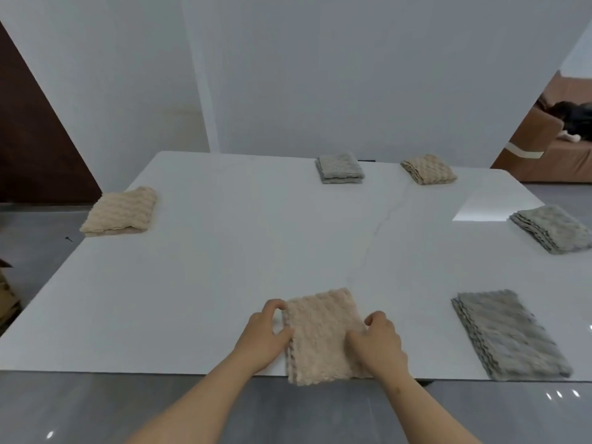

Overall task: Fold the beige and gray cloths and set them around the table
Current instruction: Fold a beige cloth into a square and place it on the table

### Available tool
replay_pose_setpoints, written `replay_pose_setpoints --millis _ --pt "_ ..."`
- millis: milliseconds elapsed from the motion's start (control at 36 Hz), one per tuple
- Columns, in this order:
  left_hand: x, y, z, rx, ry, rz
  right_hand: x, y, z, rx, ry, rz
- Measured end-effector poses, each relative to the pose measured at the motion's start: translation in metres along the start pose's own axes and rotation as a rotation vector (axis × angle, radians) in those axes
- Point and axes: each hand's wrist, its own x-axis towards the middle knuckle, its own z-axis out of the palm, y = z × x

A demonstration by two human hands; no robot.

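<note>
1. My left hand (262, 336) pinches the left edge of the folded beige cloth (317, 334); my right hand (379, 342) curls round its right edge.
2. It lies at the table's (224, 251) near edge, overhanging slightly.
3. A folded gray cloth (509, 334) lies toward the near right corner.

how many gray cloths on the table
3. The far gray cloth lies at the far edge, the right gray cloth at the right edge, the near gray cloth front right. The table runs out of frame rightward, so more may be hidden.
</note>
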Motion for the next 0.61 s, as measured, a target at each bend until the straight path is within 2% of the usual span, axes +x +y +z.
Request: replay_pose_setpoints --millis 111,167,472,611 --pt "-0.003 0.013 0.020 -0.057 -0.060 -0.032 0.002 0.015 -0.004 0.231 -0.097 -0.039" --pt "-0.004 0.015 0.024 -0.060 -0.055 -0.049 0.002 0.014 -0.004 0.262 -0.140 -0.072" --pt "-0.006 -0.020 -0.016 -0.100 0.221 -0.175 0.000 -0.025 0.031 0.374 -0.282 -0.144" --pt "-0.006 -0.044 -0.048 -0.102 0.227 -0.197 -0.006 -0.052 0.057 0.418 -0.363 -0.165"
